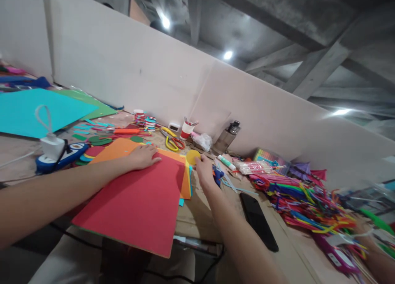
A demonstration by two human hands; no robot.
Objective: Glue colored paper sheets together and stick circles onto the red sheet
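Observation:
My left hand [143, 156] lies flat with its fingers stretched out over the upper edge of a red sheet [138, 197]. Under that sheet, orange sheets [115, 149] and a bit of blue paper stick out. My right hand [203, 168] pinches a yellow paper disc [193, 157] just right of the stack's upper corner. The red sheet overhangs the table's near edge. Close to my right hand is a blue glue gun [217, 173], partly hidden by the wrist.
Yellow-handled pliers [169, 138], red scissors [178, 143] and a paper cup [186, 130] stand or lie behind. A black phone [258, 221] and many pipe cleaners [308, 206] are at right. A power strip [61, 155] and blue sheet [43, 111] lie left. Another person's hand [362, 226] shows far right.

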